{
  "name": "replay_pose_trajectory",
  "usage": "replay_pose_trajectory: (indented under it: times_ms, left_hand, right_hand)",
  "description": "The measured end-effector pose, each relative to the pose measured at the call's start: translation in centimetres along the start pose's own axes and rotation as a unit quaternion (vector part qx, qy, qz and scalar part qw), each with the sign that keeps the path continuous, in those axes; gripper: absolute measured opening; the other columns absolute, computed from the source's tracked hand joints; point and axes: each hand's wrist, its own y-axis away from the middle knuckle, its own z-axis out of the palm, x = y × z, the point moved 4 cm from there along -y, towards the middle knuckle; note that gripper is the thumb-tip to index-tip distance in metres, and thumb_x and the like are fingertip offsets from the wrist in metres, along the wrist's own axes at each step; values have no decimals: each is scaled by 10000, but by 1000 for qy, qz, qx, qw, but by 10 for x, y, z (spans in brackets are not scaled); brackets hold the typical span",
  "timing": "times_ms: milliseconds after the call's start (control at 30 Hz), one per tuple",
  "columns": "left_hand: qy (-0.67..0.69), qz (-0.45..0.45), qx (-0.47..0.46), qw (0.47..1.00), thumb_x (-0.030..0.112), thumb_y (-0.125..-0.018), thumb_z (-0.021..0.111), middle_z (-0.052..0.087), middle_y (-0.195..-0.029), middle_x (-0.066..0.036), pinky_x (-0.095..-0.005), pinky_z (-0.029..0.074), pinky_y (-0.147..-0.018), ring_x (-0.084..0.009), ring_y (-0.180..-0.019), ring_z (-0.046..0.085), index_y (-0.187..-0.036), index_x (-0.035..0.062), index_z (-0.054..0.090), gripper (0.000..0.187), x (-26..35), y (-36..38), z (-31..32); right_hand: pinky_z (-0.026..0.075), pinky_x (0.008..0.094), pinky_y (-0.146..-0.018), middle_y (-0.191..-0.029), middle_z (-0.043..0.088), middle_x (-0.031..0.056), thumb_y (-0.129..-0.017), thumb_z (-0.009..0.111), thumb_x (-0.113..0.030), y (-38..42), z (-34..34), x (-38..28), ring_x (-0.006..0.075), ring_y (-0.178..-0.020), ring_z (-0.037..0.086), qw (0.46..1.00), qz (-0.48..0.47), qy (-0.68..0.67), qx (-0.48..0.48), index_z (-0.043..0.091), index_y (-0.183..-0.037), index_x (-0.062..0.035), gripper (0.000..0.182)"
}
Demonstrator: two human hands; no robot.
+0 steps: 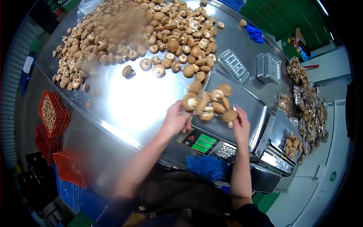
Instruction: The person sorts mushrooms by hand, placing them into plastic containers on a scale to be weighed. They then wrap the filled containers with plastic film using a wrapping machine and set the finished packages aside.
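Between my two hands, over the metal pan [251,109] of a weighing scale, is a heap of brown shiitake mushrooms [218,107] in what looks like a clear plastic tray, mostly hidden beneath them. My left hand [177,119] closes on the tray's left side, its fingertips next to a large mushroom cap [190,102]. At the right side, my right hand [241,123] pinches the tray's edge beside another mushroom [229,115]. The scale's green display [204,142] and keypad [225,150] face me below.
A large pile of shiitake [170,24] covers the far side of the steel table [124,109]. Clear trays [233,66] and stacked trays [269,68] lie beyond the scale. A wrapping machine [278,157] stands right, near packed mushrooms [310,109]. Red crates [70,168] sit on the floor left.
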Motion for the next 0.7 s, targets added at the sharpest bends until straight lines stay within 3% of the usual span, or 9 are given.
replay_pose_trajectory:
  times_ms: [133, 300, 367, 433, 533, 567, 633, 667, 700]
  left_hand:
    - [-79, -35, -66, 994, -15, -854, 572, 619, -711, -103, -263, 434, -337, -156, -452, 596, -1159, -60, 492, 318, -16, -16, 64]
    - [-139, -41, -86, 986, 9, -843, 580, 627, -708, -106, -267, 437, -347, -154, -456, 595, -1172, -90, 482, 357, -26, -19, 80]
    - [-273, 50, -12, 961, 78, -840, 635, 627, -712, -64, -287, 495, -489, -135, -550, 615, -1130, -68, 562, 332, -6, -17, 51]
    - [-294, 182, 186, 920, 77, -832, 634, 640, -796, -70, -291, 494, -636, -165, -678, 599, -1113, 23, 626, 287, 12, -26, -8]
    - [-422, 327, 356, 767, 163, -802, 720, 548, -1273, -165, -401, 447, -942, -338, -1109, 540, -1274, 41, 533, 522, 21, -58, -132]
    - [-471, 321, 364, 737, 277, -820, 712, 474, -1373, -190, -443, 382, -1030, -381, -1214, 474, -1328, 92, 507, 578, 8, -81, -184]
    - [-680, 210, 359, 603, 338, -848, 678, 406, -1430, -197, -471, 321, -1082, -402, -1300, 377, -1375, 142, 472, 599, 17, -98, -215]
    - [-696, 180, 359, 596, 384, -852, 662, 369, -1463, -195, -493, 295, -1098, -420, -1351, 299, -1399, 160, 447, 628, 9, -107, -232]
    - [-736, 196, 338, 553, 324, -873, 651, 402, -1427, -193, -461, 341, -1070, -391, -1303, 383, -1412, 159, 427, 607, 1, -113, -240]
  right_hand:
    - [365, 345, -1062, -1319, 534, 135, -856, 524, 10, 19, -51, 51, 274, -1264, 477, 997, 58, -27, 41, 632, -1172, -20, 335]
    - [327, 366, -1093, -1337, 523, 135, -887, 519, -14, 29, -63, 98, 302, -1313, 427, 994, 46, 58, 80, 622, -1186, -24, 316]
    - [323, 374, -1094, -1335, 523, 140, -901, 519, -26, 32, -59, 94, 307, -1319, 419, 991, 16, 104, 87, 615, -1188, -19, 303]
    - [326, 371, -1089, -1316, 532, 154, -927, 512, -46, 32, -57, 97, 304, -1300, 437, 987, -16, 127, 95, 596, -1200, -10, 288]
    - [348, 354, -1069, -1277, 558, 153, -934, 497, -41, 32, -67, 96, 285, -1242, 491, 992, 21, 56, 114, 581, -1213, -1, 294]
    - [383, 332, -1031, -1236, 583, 140, -937, 484, -31, 35, -71, 97, 252, -1176, 540, 989, 47, 19, 140, 574, -1220, 5, 299]
    - [412, 307, -989, -1190, 612, 119, -923, 497, -4, 36, -79, 67, 215, -1137, 565, 976, 30, -11, 216, 597, -1183, 15, 279]
    - [416, 313, -988, -1171, 621, 123, -914, 505, 8, 32, -79, 47, 223, -1128, 574, 971, 4, -14, 239, 609, -1162, 15, 270]
    - [423, 320, -984, -1170, 623, 129, -910, 501, 19, 28, -77, 27, 230, -1123, 578, 968, -30, -14, 247, 616, -1147, 15, 263]
